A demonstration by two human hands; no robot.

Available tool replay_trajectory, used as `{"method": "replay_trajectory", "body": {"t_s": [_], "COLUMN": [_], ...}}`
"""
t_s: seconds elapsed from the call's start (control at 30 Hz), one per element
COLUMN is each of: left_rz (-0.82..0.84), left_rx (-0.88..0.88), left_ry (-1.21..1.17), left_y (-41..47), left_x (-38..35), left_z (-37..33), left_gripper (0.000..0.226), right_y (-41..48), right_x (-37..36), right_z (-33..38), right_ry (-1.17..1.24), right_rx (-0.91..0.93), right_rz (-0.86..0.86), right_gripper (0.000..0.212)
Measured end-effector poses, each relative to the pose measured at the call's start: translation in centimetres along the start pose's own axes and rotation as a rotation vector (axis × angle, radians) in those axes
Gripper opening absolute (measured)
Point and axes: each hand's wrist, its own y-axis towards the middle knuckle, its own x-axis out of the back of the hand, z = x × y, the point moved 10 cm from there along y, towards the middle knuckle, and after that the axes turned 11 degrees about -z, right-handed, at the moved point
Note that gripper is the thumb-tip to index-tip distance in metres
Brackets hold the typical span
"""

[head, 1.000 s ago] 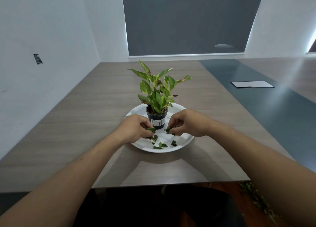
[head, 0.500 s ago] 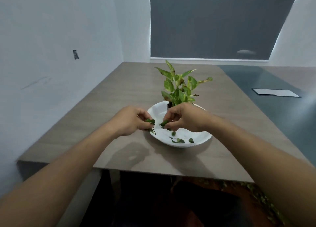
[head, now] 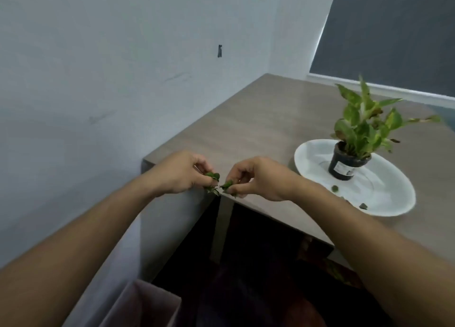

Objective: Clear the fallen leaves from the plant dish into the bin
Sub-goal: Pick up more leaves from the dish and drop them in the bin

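My left hand (head: 183, 172) pinches a small bunch of green fallen leaves (head: 213, 176) over the table's front left corner. My right hand (head: 256, 179) sits just beside it, pinching more fallen leaves (head: 227, 185). The white plant dish (head: 384, 201) lies on the table to the right, well apart from both hands. A potted green plant (head: 344, 164) stands in the dish. A few leaf bits (head: 334, 187) lie on the dish's near side. Part of a greyish bin (head: 145, 302) shows at the bottom left, below the hands.
The wooden table (head: 246, 129) runs back to a dark window blind (head: 394, 31). A white wall (head: 98, 80) stands close on the left. Under the table it is dark, with scattered leaves (head: 337, 270) on the floor at the right.
Both hands lifted off the dish with leaves and moved left to the table's corner. My view swung left and down, so the dish now sits at the right and the bin shows.
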Motion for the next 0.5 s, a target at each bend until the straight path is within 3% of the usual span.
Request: {"method": "replay_trajectory", "body": {"t_s": [0.5], "left_rz": [0.008], "left_rx": [0.412], "left_ry": [-0.087], "left_y": [-14.8], "left_x": [3.3], "left_z": [24.3], "left_gripper": [0.019], "right_y": [0.6], "right_x": [-26.9], "right_z": [4.0], "right_ry": [0.18], "right_rx": [-0.022], "right_rz": [0.387], "right_gripper": [0.018]}}
